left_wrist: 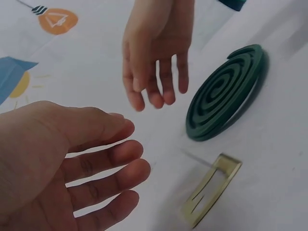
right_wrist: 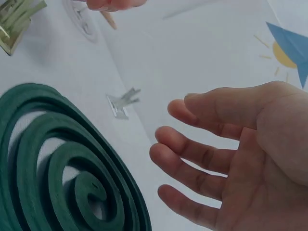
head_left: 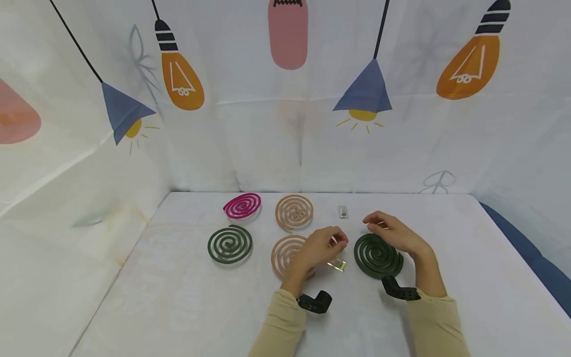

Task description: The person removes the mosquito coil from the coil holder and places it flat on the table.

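Curving loosely, left hand (head_left: 318, 246) and right hand (head_left: 396, 233) hover near a green coil (head_left: 376, 255).

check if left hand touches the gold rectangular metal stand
Apart: the left wrist view shows white tabletop between the left hand and the gold stand.

A white cloth backdrop (head_left: 258, 148) rises behind the white tabletop (head_left: 165, 297). Its prints show a left orange bulb (head_left: 183, 82) and a right orange bulb (head_left: 468, 67), with a left blue lampshade (head_left: 122, 110) and a right blue lampshade (head_left: 366, 89) shedding yellow rays. A pink shape (head_left: 288, 39) hangs between them, top centre. Beyond the tabletop's right edge lies dark blue material (head_left: 517, 240), possibly fabric; too little shows to be sure.
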The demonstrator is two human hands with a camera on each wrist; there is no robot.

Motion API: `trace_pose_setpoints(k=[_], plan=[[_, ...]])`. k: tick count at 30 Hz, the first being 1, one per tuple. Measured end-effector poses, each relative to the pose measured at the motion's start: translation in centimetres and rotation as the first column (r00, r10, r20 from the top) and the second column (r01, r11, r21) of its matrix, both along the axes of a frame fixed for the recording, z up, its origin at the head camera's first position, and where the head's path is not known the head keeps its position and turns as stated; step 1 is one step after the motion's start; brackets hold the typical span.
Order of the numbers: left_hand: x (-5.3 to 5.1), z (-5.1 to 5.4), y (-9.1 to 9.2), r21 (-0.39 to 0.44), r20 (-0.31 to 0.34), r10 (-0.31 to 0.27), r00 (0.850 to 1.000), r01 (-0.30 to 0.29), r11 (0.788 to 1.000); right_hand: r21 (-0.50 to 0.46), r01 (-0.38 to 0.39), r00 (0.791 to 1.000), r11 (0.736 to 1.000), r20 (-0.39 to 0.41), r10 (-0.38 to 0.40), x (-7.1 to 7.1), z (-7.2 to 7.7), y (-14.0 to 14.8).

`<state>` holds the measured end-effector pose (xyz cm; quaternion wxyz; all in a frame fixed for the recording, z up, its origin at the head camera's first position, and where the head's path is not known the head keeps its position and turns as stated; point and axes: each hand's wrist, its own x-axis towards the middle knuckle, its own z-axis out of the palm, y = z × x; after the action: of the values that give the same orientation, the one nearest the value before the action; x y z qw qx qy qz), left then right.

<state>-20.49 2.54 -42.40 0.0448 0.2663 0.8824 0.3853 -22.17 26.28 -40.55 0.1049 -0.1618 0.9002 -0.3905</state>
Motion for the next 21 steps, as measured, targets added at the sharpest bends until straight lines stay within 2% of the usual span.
trace_pose_setpoints(k=[4, 12, 17, 21], plan=[[-0.2, 0.2, -1.4, 0.053, 0.057, 0.014, 0.998, -0.017, 0.998, -0.001, -0.002, 1.000, 1.000, -0.011, 0.002, 0.0, -0.1, -0.7], [-0.6, 0.6, -3.6, 0.130, 0.115, 0.036, 0.993, -0.051, 0.990, 0.003, -0.059, 0.997, 0.998, -0.041, 0.059, 0.1, -0.2, -2.8], [-0.8, 0.6, -4.2, 0.123, 0.130, 0.045, 0.990, -0.061, 0.990, 0.015, -0.076, 0.996, 0.997, -0.056, 0.077, 0.0, -0.4, -3.6], [-1.0, 0.5, -4.7, 0.130, 0.115, 0.035, 0.993, -0.050, 0.990, 0.024, -0.075, 0.993, 0.997, -0.095, 0.077, -0.1, -0.5, -4.2]])
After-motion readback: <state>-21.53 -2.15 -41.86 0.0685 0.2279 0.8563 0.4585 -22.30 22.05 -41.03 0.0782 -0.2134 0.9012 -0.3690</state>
